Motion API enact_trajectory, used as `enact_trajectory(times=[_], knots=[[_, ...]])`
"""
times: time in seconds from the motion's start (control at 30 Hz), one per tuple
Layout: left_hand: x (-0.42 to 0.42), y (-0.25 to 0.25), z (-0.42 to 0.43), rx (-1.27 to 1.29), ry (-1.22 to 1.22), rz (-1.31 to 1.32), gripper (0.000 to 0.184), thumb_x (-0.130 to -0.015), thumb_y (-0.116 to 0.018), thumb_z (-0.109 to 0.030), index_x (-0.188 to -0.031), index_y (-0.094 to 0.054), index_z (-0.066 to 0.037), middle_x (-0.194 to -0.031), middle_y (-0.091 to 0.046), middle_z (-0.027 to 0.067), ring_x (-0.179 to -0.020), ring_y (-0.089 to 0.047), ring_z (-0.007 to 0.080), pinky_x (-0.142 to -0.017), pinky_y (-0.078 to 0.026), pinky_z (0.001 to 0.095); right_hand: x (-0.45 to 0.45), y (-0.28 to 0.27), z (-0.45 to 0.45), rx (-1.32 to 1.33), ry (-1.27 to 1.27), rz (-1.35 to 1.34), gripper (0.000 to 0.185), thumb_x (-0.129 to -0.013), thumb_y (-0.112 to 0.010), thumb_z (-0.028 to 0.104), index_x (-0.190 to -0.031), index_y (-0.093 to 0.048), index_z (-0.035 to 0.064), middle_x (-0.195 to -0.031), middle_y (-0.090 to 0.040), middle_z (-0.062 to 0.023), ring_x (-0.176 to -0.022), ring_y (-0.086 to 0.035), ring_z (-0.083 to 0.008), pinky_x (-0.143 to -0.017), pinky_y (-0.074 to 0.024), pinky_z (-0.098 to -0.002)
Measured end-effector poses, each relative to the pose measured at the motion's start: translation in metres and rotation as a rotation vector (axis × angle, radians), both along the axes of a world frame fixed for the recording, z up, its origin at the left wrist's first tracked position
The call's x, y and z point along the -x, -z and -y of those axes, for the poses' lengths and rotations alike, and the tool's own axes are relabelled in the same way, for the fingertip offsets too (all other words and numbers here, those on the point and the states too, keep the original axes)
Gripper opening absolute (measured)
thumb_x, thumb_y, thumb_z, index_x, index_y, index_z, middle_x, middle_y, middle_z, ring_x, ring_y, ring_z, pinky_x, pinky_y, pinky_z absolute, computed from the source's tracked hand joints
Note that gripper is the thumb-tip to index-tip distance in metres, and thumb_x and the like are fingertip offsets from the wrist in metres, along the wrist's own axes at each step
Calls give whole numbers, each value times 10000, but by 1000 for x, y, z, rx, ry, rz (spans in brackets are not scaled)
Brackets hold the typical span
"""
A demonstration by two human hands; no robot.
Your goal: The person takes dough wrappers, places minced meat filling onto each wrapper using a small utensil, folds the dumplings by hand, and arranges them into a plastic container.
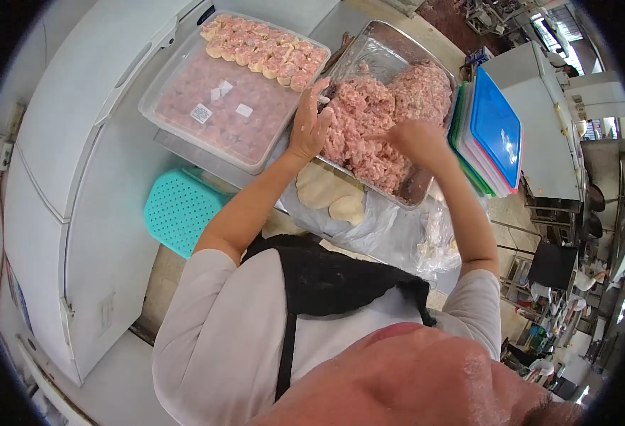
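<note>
Pink minced meat (358,113) fills much of a metal tray (383,39) in front of me. My right hand (419,144) is over the meat at the tray's near right side, its fingers bent toward the meat; their tips are too unclear to tell what they hold. At the tray's left edge is my left hand (310,122), with its fingers curled upward around something small that I cannot make out. Flat rounds of pale dough (326,186) lie on plastic just below the tray. To the left, rows of meat-topped pieces (262,51) sit on a lidded plastic container (213,121).
A stack of coloured lids (497,128) stands right of the tray. Crumpled clear plastic (436,245) lies at the near right. A turquoise perforated stool (184,209) is low on the left, beside a white freezer (113,234).
</note>
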State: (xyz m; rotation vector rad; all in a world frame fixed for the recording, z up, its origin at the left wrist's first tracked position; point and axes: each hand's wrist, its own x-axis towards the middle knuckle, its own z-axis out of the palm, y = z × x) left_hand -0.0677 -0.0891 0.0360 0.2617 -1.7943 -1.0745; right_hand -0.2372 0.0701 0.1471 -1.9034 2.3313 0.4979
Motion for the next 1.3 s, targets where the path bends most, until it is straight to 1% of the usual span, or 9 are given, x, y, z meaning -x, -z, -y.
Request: enact_trajectory(times=[0.27,0.37,0.53,0.63,0.8,0.93,1.03,1.17,1.3], knots=[[-1,2,1,44,2,10,548,-956,-404,-370,-1316,-388,42,-1269,-459,246,-1195,-431,394,-1050,-305,441,133,40,40,128,210,-261,298,-898,-493,317,-832,-680,94,-849,-675,-157,-791,-658,-353,-672,-516,-476],[1,2,1,30,18,2,543,-952,-418,-355,-1318,-385,45,-1269,-456,248,-1188,-434,397,-1047,-309,441,75,68,62,316,138,0,281,-881,-504,304,-828,-676,89,-842,-676,-158,-799,-658,-363,-674,-516,-483],[0,-1,1,47,1,34,547,-949,-423,-359,-1317,-386,45,-1258,-458,252,-1171,-440,403,-1032,-320,437,-19,11,35,-25,-84,-37,295,-888,-506,321,-805,-668,90,-793,-667,-148,-768,-661,-323,-660,-513,-465],[-2,-1,-1,20,10,31,547,-943,-439,-353,-1316,-388,43,-1244,-463,252,-1157,-445,405,-1023,-325,443,-21,-7,3,68,-308,33,317,-888,-514,337,-741,-657,95,-718,-652,-121,-718,-662,-305,-627,-512,-448],[3,1,0,77,-50,81,521,-926,-484,-320,-1296,-405,37,-1231,-470,245,-1135,-451,408,-1007,-334,454,56,-50,7,63,-11,-269,270,-852,-538,275,-726,-690,91,-743,-678,-127,-697,-680,-300,-587,-533,-431],[8,4,-3,123,-110,163,490,-921,-499,-292,-1281,-417,30,-1228,-481,234,-1118,-459,407,-991,-344,459,120,18,14,246,40,-345,245,-837,-558,261,-699,-652,82,-708,-654,-121,-666,-660,-300,-572,-516,-411],[9,5,-1,133,-92,159,466,-923,-499,-265,-1279,-425,28,-1214,-498,226,-1100,-471,401,-980,-352,456,71,66,9,156,-59,-251,191,-788,-570,219,-704,-652,68,-702,-652,-140,-670,-665,-293,-571,-521,-408],[5,1,-1,45,-24,125,421,-940,-483,-235,-1267,-444,28,-1193,-519,218,-1078,-490,381,-969,-364,440,-2,8,-23,34,-152,-165,197,-801,-567,209,-693,-652,68,-681,-647,-132,-658,-663,-295,-568,-522,-418],[3,1,-3,70,-63,101,391,-957,-460,-221,-1256,-457,31,-1193,-522,212,-1076,-498,361,-965,-375,423,45,-37,-17,49,18,-203,241,-845,-546,236,-699,-649,74,-667,-636,-120,-644,-657,-301,-569,-517,-433]])
